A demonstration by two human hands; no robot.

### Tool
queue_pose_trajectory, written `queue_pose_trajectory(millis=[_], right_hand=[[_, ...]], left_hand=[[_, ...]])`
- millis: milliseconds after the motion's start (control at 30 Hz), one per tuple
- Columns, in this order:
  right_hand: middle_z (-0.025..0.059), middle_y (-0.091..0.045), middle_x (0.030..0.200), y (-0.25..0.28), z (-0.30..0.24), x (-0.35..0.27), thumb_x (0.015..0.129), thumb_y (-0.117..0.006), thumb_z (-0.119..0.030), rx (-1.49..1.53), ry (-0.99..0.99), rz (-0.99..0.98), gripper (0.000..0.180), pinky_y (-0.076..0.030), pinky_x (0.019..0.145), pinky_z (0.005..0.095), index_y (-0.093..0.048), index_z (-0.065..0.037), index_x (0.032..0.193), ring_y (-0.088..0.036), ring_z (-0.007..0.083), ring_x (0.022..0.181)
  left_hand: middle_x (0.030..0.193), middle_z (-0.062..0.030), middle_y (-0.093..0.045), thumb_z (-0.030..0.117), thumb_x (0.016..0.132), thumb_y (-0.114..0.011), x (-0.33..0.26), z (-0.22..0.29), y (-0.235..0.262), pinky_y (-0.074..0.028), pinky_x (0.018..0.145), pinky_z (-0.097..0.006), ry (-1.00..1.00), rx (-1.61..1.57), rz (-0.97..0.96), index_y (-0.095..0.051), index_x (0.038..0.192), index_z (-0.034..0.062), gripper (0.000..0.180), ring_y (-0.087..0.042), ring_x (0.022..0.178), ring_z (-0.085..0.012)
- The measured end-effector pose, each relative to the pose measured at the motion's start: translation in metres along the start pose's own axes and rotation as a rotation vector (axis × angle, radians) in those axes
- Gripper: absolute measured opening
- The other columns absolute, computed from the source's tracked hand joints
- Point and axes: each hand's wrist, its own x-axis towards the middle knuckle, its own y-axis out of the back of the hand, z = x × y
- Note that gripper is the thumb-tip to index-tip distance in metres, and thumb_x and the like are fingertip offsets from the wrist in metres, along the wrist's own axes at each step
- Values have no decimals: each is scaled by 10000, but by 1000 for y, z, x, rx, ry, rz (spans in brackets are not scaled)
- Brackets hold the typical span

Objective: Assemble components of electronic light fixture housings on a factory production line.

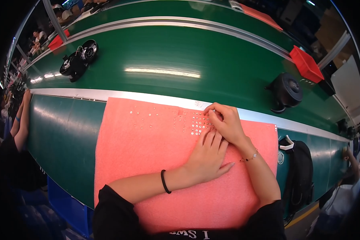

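A pink cloth or mat [156, 156] lies on the bench before me. On it sit several small shiny round pieces [197, 125], set in tight rows beside my fingers, with others scattered further left. My left hand [207, 154], a black band at its wrist, lies flat on the cloth, fingers stretched toward the rows and thumb out to the side. My right hand [228, 122], wearing a thin bracelet, is curled over the far edge of the rows, thumb and forefinger bent together. Whatever those fingertips hold, if anything, is too small or hidden to make out.
A metal rail separates my bench from a green conveyor belt [160, 52]. The belt carries an opened black device [79, 60] and a round black unit [288, 91]. A red tray [306, 64] stands far right. A black bag-like item [302, 172] lies right. Other people's arms [23, 116] show at both sides.
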Motion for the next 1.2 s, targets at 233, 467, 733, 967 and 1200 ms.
queue_pose_trajectory(millis=[233, 467, 733, 967, 1200], right_hand=[[72, -519, 559, 0, 0, -1, 794, -508, -68, 6, 5, 7, 139, -329, 452, 266, -625, 6, 783, -411, 108, 470], [59, -481, 538, 1, -3, -1, 793, -508, -71, -3, -1, 4, 141, -319, 449, 261, -624, 8, 781, -406, 99, 473], [63, -489, 542, 0, -4, 1, 786, -508, -66, 33, 17, 22, 140, -326, 451, 260, -625, 11, 783, -417, 102, 474], [61, -488, 527, 0, -7, -1, 790, -508, -65, 19, -9, 3, 137, -323, 440, 262, -628, 2, 788, -419, 104, 457], [65, -515, 501, -2, 1, -2, 786, -537, -111, -8, 27, 47, 114, -352, 424, 296, -628, -44, 765, -479, 152, 428]], left_hand=[[1079, -256, -438, 479, 778, -550, 1, 0, 2, -325, 943, -442, 4, 6, -36, -499, 1057, -83, 630, -420, 1008, -361], [1085, -260, -436, 487, 786, -537, 0, 0, 1, -324, 946, -441, -1, 16, -37, -499, 1064, -81, 633, -419, 1006, -362], [1115, -274, -426, 484, 798, -525, 1, -1, 4, -310, 959, -450, 3, 0, -49, -482, 1088, -84, 639, -400, 1060, -384], [1102, -268, -430, 487, 801, -520, -2, 0, 2, -312, 955, -452, -1, -18, -51, -482, 1093, -93, 650, -403, 1038, -376], [1100, -263, -430, 475, 791, -540, 0, 0, 4, -314, 952, -452, -3, -16, -37, -481, 1086, -87, 638, -410, 1032, -381]])
